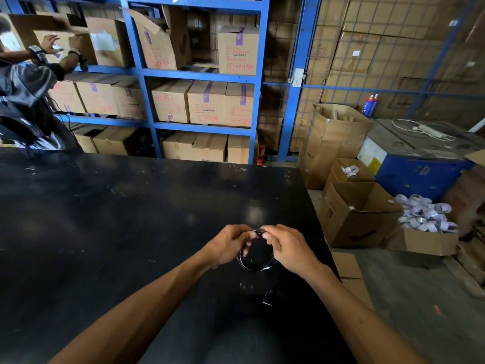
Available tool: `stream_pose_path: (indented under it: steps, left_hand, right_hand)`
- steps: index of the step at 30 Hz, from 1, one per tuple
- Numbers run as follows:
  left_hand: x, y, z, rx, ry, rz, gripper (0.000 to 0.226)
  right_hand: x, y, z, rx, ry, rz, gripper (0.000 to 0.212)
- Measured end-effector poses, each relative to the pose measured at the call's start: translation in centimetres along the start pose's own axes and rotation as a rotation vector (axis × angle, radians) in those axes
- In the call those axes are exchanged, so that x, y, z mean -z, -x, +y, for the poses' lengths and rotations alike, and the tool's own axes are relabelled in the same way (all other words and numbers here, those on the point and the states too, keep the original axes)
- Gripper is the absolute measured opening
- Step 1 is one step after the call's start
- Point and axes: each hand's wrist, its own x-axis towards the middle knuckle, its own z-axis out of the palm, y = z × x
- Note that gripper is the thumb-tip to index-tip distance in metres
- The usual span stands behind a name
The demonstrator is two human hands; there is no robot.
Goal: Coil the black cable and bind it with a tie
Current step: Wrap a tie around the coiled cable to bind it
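Observation:
The black cable (256,266) is wound into a small round coil, held just above the black table (131,219). My left hand (228,245) grips the coil's left side and top. My right hand (286,248) pinches the top of the coil, fingertips meeting those of the left hand. A thin light strand at the pinch point may be the tie; it is too small to tell. A small dark piece with a white edge (268,298) lies on the table below the coil.
The table's right edge runs close to my right hand. Open cardboard boxes (359,214) stand on the floor to the right, one with white rolls (425,214). Blue shelving (204,77) with cartons is behind. Another person (29,101) works at the far left.

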Motion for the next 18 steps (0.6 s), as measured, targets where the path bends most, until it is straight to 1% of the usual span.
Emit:
stream_pose_path:
  steps: [2, 5, 9, 12, 14, 16, 18]
  left_hand:
    - [0.0, -0.4, 0.0, 0.033, 0.129, 0.029, 0.026]
    - [0.1, -0.8, 0.2, 0.112, 0.266, 0.058, 0.025]
    - [0.3, -1.4, 0.1, 0.231, 0.169, 0.046, 0.037]
    - [0.3, -1.9, -0.4, 0.310, 0.101, 0.071, 0.038]
    - [0.1, -2.0, -0.9, 0.373, 0.079, 0.059, 0.038]
    - [-0.3, -2.1, -1.5, 0.413, 0.103, 0.034, 0.040]
    - [-0.5, -2.3, -2.0, 0.436, 0.126, 0.020, 0.049]
  right_hand:
    - [0.1, -0.5, -0.5, -0.121, -0.111, 0.022, 0.026]
    - [0.3, -1.2, -0.9, -0.273, -0.252, -0.034, 0.022]
    - [-0.3, -1.8, -0.9, -0.386, -0.350, -0.071, 0.018]
    - [-0.9, -2.0, -0.5, -0.472, -0.463, -0.111, 0.016]
    - [-1.0, -1.8, -0.2, -0.525, -0.563, -0.159, 0.018]
    - [-1.1, -1.5, 0.2, -0.529, -0.602, -0.202, 0.025]
    - [-1.5, -1.3, 0.6, -0.476, -0.531, -0.193, 0.029]
